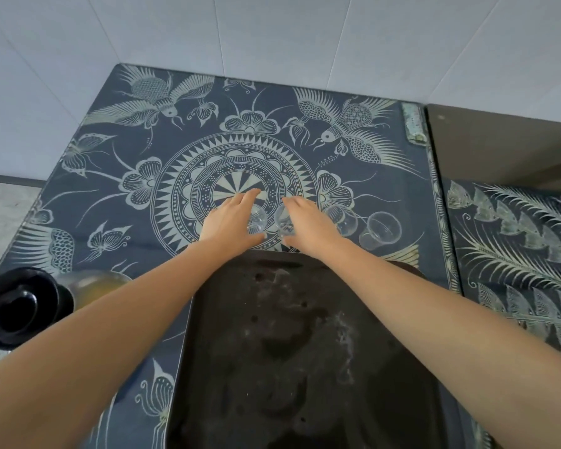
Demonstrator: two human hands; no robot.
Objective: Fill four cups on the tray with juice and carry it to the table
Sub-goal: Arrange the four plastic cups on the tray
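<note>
— What's nearest?
— A dark tray (pixel 305 351) lies bare on the patterned cloth (pixel 117 176), with a juice jug (pixel 91 286) at its left.
— And the hands?
— Just past the tray's far edge, the left hand (pixel 230 222) wraps a clear cup (pixel 257 222); the right hand (pixel 308 225) grips another cup (pixel 284 223).
— Further out?
— Two more clear cups (pixel 381 230) stand right of them on the cloth.
</note>
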